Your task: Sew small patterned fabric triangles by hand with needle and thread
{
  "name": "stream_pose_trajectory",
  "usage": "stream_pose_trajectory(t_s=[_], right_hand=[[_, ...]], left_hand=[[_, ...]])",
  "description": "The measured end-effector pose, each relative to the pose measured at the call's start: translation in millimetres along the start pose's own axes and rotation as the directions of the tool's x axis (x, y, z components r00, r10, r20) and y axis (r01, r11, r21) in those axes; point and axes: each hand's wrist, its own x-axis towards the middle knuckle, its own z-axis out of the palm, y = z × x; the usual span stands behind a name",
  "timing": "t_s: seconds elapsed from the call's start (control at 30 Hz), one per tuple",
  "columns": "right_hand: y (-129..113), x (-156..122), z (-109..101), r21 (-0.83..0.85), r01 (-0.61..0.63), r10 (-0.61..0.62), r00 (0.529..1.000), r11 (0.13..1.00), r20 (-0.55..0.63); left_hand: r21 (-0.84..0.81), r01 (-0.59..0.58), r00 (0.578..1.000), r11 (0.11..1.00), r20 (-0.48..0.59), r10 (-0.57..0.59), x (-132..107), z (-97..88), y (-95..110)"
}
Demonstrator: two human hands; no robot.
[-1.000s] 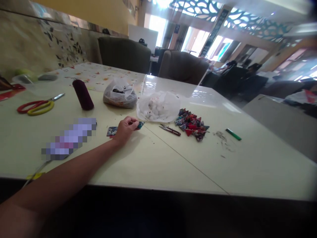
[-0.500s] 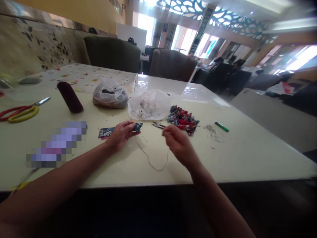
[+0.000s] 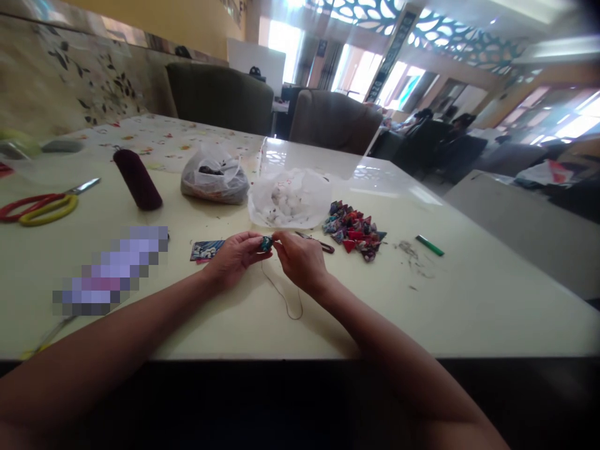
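Pale tabletop (image 3: 487, 300) beneath, left grip (image 3: 234, 256) pinches cloth (image 3: 266, 244), right grip (image 3: 301, 259) seemingly closed against it.

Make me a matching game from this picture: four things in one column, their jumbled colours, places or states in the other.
Things
1. left hand
2. big scissors
3. cylinder
4. small snips

Clues
A. dark purple
B. partly hidden behind the right hand
C. holding a small teal piece
D. handles partly red, partly yellow

Pairs: 1-C, 2-D, 3-A, 4-B
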Motion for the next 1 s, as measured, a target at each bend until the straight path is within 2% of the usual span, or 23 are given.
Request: stream_pose_trajectory(t_s=[0.13,0.23,0.3,0.47,0.57,0.63,0.7,0.8,0.87,0.93,1.0], right_hand=[[3.8,-3.6,10.5,-0.030,0.075,-0.078,0.990,0.997,-0.118],[8.3,-6.1,14.4,-0.001,0.074,-0.072,0.970,0.997,-0.233],[12.4,-7.2,12.9,0.025,0.063,-0.055,0.966,0.998,-0.251],[21.0,-9.7,1.2,0.152,0.065,-0.046,0.991,0.986,-0.125],[22.1,-10.3,-3.3,0.271,0.027,-0.015,0.999,0.962,-0.047],[22.3,-9.4,-5.8,0.378,-0.029,0.037,0.999,0.925,-0.014],[23.3,-7.4,-11.5,0.535,-0.121,0.141,0.990,0.836,0.003],[26.5,-5.5,-32.5,0.784,-0.214,0.348,0.938,0.583,-0.003],[29.6,-9.0,-55.1,0.875,-0.166,0.458,0.886,0.456,-0.070],[34.7,-19.9,-80.7,0.898,-0.079,0.553,0.810,0.432,-0.195],[42.8,-39.7,-105.3,0.866,-0.015,0.627,0.696,0.500,-0.350]], left_hand=[[0.014,0.005,1.000,1.000,0.020,-0.005,0.6,0.3,-1.8],[0.022,0.011,1.000,1.000,0.019,-0.011,0.3,1.6,-2.3],[0.042,0.016,0.999,0.999,0.027,-0.017,-0.5,2.2,-1.5],[0.173,0.047,0.995,0.984,0.079,-0.062,-3.5,3.5,3.3],[0.278,0.056,0.988,0.959,0.122,-0.093,-4.7,3.8,4.0],[0.328,0.026,0.989,0.944,0.128,-0.071,-4.3,2.6,3.3],[0.371,-0.045,0.994,0.927,0.106,0.006,-2.8,0.2,2.8],[0.481,-0.208,0.977,0.852,0.058,0.205,1.1,-4.5,4.8],[0.579,-0.301,0.938,0.758,0.038,0.345,3.8,-7.2,7.7],[0.647,-0.343,0.896,0.681,0.008,0.444,6.1,-9.8,10.3],[0.674,-0.332,0.872,0.660,-0.047,0.487,8.2,-12.6,11.8]])
